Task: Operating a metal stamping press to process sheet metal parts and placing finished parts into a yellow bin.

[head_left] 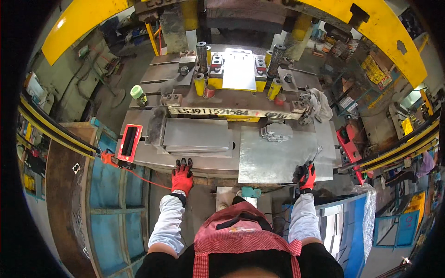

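Note:
My left hand, in a red glove with dark fingertips, lies with fingers stretched on the front edge of the press bed. Just beyond it is a stack of flat metal sheets. Over the front right of a grey metal plate, my right hand is closed on a thin metal rod-like tool, whose exact kind is unclear. Several bent metal parts lie piled on that plate. Farther back, a bright flat sheet rests on the press die.
A red-rimmed tray and a green-capped bottle stand at left. Guide posts rise beside the die. A grey cloth hangs at right. Yellow-black bars flank the bed; a blue bin stands at lower right.

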Action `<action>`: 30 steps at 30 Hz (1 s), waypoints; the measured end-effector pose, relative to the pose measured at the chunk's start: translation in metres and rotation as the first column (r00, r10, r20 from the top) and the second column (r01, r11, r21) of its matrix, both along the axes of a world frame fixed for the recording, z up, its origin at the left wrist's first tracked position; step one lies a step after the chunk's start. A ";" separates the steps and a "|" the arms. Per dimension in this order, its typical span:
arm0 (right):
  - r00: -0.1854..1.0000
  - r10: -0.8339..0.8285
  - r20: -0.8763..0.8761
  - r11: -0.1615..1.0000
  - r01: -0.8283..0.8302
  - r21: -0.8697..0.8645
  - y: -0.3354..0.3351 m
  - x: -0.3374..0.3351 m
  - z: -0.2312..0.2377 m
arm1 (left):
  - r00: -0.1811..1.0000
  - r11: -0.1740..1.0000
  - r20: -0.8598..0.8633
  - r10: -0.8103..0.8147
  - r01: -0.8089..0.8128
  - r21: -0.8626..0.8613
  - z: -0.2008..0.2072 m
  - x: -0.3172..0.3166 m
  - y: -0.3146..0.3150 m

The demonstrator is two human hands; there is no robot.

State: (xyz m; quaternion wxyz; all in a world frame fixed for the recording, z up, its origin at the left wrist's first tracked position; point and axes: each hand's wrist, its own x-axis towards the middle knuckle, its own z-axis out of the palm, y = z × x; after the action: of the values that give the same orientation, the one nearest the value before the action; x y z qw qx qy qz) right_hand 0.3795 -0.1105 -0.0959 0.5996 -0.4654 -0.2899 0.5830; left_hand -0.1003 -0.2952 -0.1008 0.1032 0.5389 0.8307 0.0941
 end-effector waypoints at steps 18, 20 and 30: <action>1.000 -0.021 0.002 1.000 0.021 0.014 -0.003 0.003 -0.004 | 0.999 1.000 0.034 0.023 -0.023 0.008 -0.012 -0.005 -0.001; 0.999 -0.035 -0.023 0.999 0.035 -0.019 -0.002 0.003 -0.006 | 0.997 0.998 0.051 0.056 -0.055 -0.030 -0.013 -0.005 0.001; 0.999 -0.004 -0.034 0.998 0.002 -0.055 0.000 0.006 -0.009 | 0.998 0.997 -0.064 -0.028 0.032 0.071 -0.002 -0.001 -0.003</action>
State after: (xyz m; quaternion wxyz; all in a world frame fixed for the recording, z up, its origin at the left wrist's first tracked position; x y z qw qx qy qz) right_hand 0.3854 -0.1104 -0.1045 0.5923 -0.4722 -0.2625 0.5977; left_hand -0.1011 -0.2984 -0.1025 0.0590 0.5574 0.8214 0.1056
